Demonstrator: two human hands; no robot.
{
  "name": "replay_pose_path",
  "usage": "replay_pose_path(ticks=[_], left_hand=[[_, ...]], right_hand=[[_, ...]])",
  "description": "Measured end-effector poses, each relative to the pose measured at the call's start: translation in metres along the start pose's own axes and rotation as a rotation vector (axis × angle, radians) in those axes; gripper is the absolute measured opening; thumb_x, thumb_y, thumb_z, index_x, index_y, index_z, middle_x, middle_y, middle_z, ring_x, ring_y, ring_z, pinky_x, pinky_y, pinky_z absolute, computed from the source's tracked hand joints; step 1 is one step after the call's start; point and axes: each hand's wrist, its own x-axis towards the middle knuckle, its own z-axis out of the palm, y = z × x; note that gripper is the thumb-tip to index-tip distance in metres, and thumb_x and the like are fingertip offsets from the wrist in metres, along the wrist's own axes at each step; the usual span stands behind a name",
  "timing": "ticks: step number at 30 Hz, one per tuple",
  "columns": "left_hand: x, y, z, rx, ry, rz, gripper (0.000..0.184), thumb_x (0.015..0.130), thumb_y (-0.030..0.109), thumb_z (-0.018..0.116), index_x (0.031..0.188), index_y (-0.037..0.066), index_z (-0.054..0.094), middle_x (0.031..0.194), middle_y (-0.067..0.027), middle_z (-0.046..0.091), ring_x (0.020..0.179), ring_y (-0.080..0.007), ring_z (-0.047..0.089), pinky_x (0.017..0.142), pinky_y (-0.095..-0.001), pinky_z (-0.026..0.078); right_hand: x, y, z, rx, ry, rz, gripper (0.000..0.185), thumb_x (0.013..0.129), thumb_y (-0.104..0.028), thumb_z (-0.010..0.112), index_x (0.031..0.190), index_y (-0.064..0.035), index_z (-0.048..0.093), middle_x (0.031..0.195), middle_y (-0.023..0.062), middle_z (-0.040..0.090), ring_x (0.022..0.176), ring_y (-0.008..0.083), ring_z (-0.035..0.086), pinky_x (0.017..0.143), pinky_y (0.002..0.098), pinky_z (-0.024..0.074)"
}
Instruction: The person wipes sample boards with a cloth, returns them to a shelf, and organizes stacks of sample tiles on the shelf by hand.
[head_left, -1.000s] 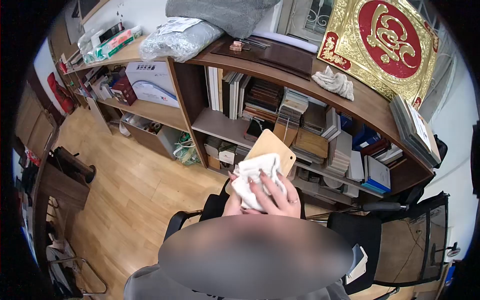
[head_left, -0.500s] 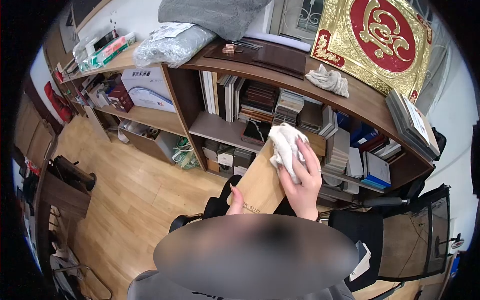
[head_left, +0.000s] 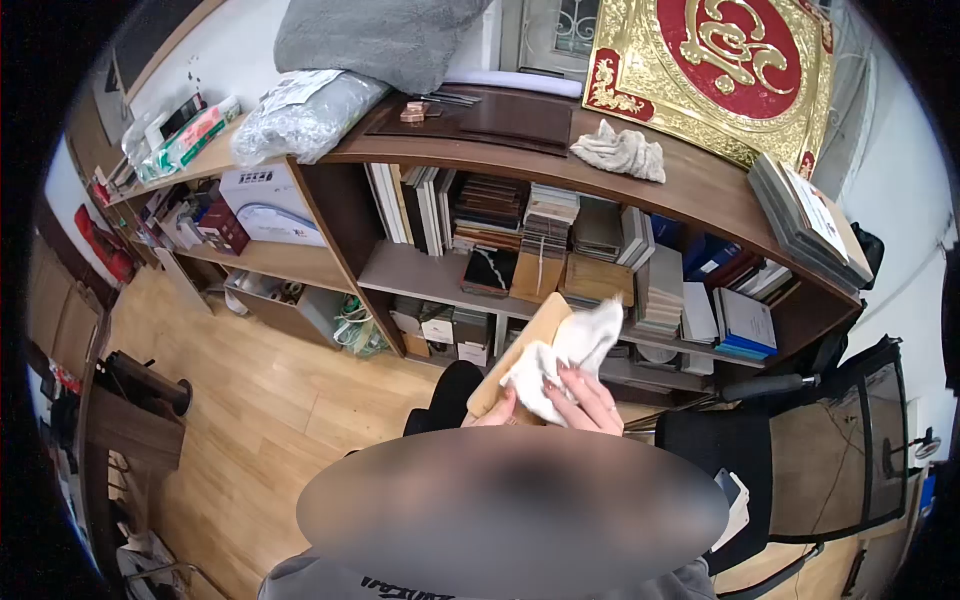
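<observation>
A light wooden board (head_left: pixel 519 353) is tilted in front of me, its lower left end gripped by my left hand (head_left: pixel 494 411). My right hand (head_left: pixel 586 399) has its fingers pressed on a white cloth (head_left: pixel 580 345), which lies against the board's face and covers much of it. One end of the cloth flares out past the board's right side, slightly blurred. A blurred oval hides both wrists and forearms.
A long shelf unit (head_left: pixel 345 150) full of sample boards and folders stands ahead. On its top are a crumpled cloth (head_left: pixel 620 153), a wrapped package (head_left: pixel 308 115) and a gold-and-red panel (head_left: pixel 715 75). A black chair (head_left: pixel 715 450) is at the right.
The board has turned, so its printed face no longer shows. My right hand and the cloth have come down from the board's upper end toward my left hand. The view has shifted slightly.
</observation>
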Motion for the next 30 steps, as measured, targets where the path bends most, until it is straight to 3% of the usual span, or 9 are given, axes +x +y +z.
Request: replay_pose_path(ticks=[3,5,7,8,10,14,19,23,30], left_hand=[[0.040,-0.005,-0.009,0.334,-0.043,-0.106,0.041,0.093,0.016,0.041,0.131,0.003,0.035,0.132,-0.0126,0.040,0.118,-0.0199,0.043,0.100,-0.0327,0.035],[0.083,0.001,-0.003,0.620,-0.116,-0.170,0.039,0.091,0.010,0.046,0.129,0.005,0.040,0.131,-0.0109,0.042,0.115,-0.0195,0.046,0.097,-0.0308,0.037],[0.130,0.000,0.014,1.025,-0.539,0.029,0.046,0.084,0.006,0.052,0.129,0.012,0.043,0.133,-0.0090,0.042,0.116,-0.0206,0.045,0.098,-0.0307,0.036],[0.155,-0.004,0.014,1.021,-0.553,0.024,0.046,0.084,0.006,0.052,0.129,0.012,0.043,0.133,-0.0090,0.042,0.116,-0.0206,0.045,0.098,-0.0307,0.036],[0.208,-0.021,0.006,1.707,-0.921,0.672,0.054,0.081,0.006,0.049,0.131,0.024,0.041,0.135,-0.0066,0.040,0.120,-0.0239,0.041,0.101,-0.0328,0.033],[0.287,-0.040,-0.002,1.988,-1.306,0.549,0.053,0.084,0.008,0.043,0.131,0.033,0.039,0.138,-0.0041,0.036,0.124,-0.0264,0.036,0.104,-0.0352,0.028],[0.330,-0.049,-0.029,1.954,-1.241,0.635,0.052,0.087,0.009,0.037,0.131,0.037,0.038,0.139,-0.0016,0.034,0.126,-0.0261,0.034,0.106,-0.0356,0.026],[0.349,-0.050,-0.034,2.115,-1.261,0.628,0.051,0.083,0.019,0.049,0.131,0.035,0.038,0.140,0.0005,0.033,0.127,-0.0257,0.032,0.106,-0.0363,0.025],[0.334,-0.028,0.005,2.476,-1.333,0.179,0.074,0.073,0.032,0.068,0.137,0.027,0.030,0.144,-0.0041,0.024,0.130,-0.0270,0.027,0.107,-0.0356,0.025]], right_hand=[[-0.038,0.029,-0.021,0.048,-0.185,0.187,0.036,0.067,-0.001,0.066,0.102,-0.0037,0.063,0.116,0.0114,0.057,0.106,0.0285,0.054,0.091,0.0360,0.0426],[-0.060,0.056,-0.036,0.220,0.071,0.678,0.033,0.072,-0.002,0.064,0.105,-0.0009,0.062,0.109,0.0129,0.060,0.099,0.0233,0.058,0.088,0.0317,0.0433],[-0.092,0.083,-0.060,0.310,0.192,0.905,0.032,0.076,-0.003,0.063,0.107,0.0027,0.060,0.102,0.0123,0.063,0.093,0.0169,0.058,0.085,0.0267,0.0433],[-0.106,0.088,-0.071,0.302,0.202,0.911,0.032,0.076,-0.003,0.063,0.107,0.0027,0.060,0.102,0.0123,0.063,0.093,0.0169,0.058,0.085,0.0267,0.0433],[-0.128,0.094,-0.090,0.343,0.372,1.104,0.033,0.077,-0.004,0.063,0.108,0.0060,0.058,0.100,0.0105,0.062,0.090,0.0135,0.057,0.081,0.0252,0.0436],[-0.149,0.085,-0.117,0.214,0.456,1.221,0.034,0.078,-0.005,0.062,0.109,0.0073,0.057,0.098,0.0081,0.062,0.086,0.0116,0.056,0.078,0.0250,0.0439],[-0.175,0.088,-0.135,0.105,0.596,1.220,0.030,0.080,-0.007,0.062,0.107,0.0064,0.058,0.092,0.0058,0.062,0.079,0.0101,0.054,0.072,0.0234,0.0434],[-0.187,0.094,-0.145,0.143,0.711,1.292,0.025,0.081,-0.009,0.062,0.102,0.0048,0.060,0.087,0.0040,0.062,0.075,0.0081,0.052,0.067,0.0209,0.0420],[-0.202,0.101,-0.159,0.139,0.887,1.291,0.024,0.084,-0.014,0.059,0.100,0.0041,0.060,0.083,0.0024,0.061,0.072,0.0069,0.051,0.062,0.0201,0.0403]])
